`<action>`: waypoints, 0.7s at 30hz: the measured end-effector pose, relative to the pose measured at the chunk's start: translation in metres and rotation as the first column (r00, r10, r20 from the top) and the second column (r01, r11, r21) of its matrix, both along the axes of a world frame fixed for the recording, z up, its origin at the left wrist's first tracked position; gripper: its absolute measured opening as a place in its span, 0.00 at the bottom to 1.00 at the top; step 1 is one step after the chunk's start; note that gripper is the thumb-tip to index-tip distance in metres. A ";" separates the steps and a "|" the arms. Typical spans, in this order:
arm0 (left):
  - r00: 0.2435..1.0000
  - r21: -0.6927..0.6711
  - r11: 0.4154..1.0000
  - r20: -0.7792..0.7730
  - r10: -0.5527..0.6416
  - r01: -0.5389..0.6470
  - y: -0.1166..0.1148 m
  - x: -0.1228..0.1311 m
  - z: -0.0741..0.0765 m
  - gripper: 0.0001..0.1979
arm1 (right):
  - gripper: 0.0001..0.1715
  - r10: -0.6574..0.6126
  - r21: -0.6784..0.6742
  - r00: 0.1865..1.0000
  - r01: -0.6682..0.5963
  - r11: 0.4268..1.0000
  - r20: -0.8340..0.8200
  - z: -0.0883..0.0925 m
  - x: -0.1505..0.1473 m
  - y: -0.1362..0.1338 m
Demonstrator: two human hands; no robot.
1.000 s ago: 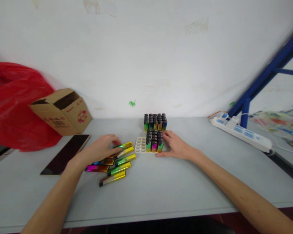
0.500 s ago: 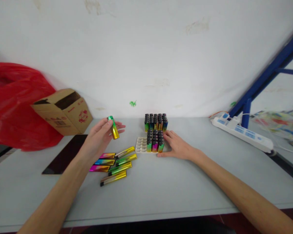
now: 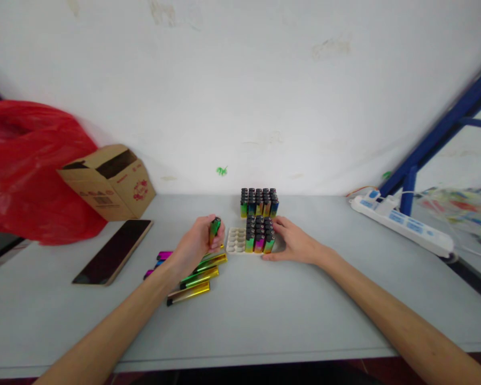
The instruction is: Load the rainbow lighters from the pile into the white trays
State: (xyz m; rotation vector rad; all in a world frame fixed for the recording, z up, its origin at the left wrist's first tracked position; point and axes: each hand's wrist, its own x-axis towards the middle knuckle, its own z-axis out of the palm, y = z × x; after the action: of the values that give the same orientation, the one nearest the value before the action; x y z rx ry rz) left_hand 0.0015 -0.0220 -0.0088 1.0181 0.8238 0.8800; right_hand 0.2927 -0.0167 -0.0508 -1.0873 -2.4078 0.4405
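Note:
My left hand point(image 3: 195, 244) is closed around a green and gold lighter point(image 3: 214, 229), held upright just left of a white tray point(image 3: 235, 241). The tray's left slots are bare; its right part is filled with standing lighters point(image 3: 260, 235) with black tops. My right hand point(image 3: 296, 244) lies flat against the tray's right side, fingers stretched out. Several loose metallic lighters point(image 3: 194, 278) lie on the grey table point(image 3: 264, 310) under and in front of my left hand. A second full block of lighters point(image 3: 258, 202) stands behind the tray.
A cardboard box point(image 3: 110, 182) and a red plastic bag point(image 3: 28, 171) sit at the back left. A dark phone point(image 3: 114, 251) lies flat on the left. A white power strip point(image 3: 403, 227) and a blue metal frame point(image 3: 433, 139) stand at the right.
My left hand picked one lighter from the loose pile, lifted it, then brought it down and right, close to the tray. My right hand stayed at the tray's side.

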 end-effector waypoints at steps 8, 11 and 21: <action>0.999 -0.007 1.000 -0.049 0.004 -0.005 -0.003 0.002 -0.001 0.15 | 0.45 -0.004 -0.012 1.000 0.004 1.000 0.008 0.002 0.000 -0.001; 0.998 -0.013 1.000 -0.055 0.021 -0.022 -0.002 0.001 0.000 0.16 | 0.45 0.003 -0.008 1.000 -0.003 1.000 -0.002 0.001 0.001 -0.001; 0.993 0.175 0.979 -0.036 0.109 -0.101 -0.002 0.010 -0.001 0.10 | 0.45 0.004 0.001 1.000 -0.004 1.000 -0.027 -0.001 0.001 0.000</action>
State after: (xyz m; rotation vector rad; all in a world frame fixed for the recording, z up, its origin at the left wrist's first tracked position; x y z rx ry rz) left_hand 0.0114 -0.0240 -0.0098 1.1578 0.8567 1.0349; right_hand 0.2934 -0.0169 -0.0518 -1.0690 -2.3867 0.4531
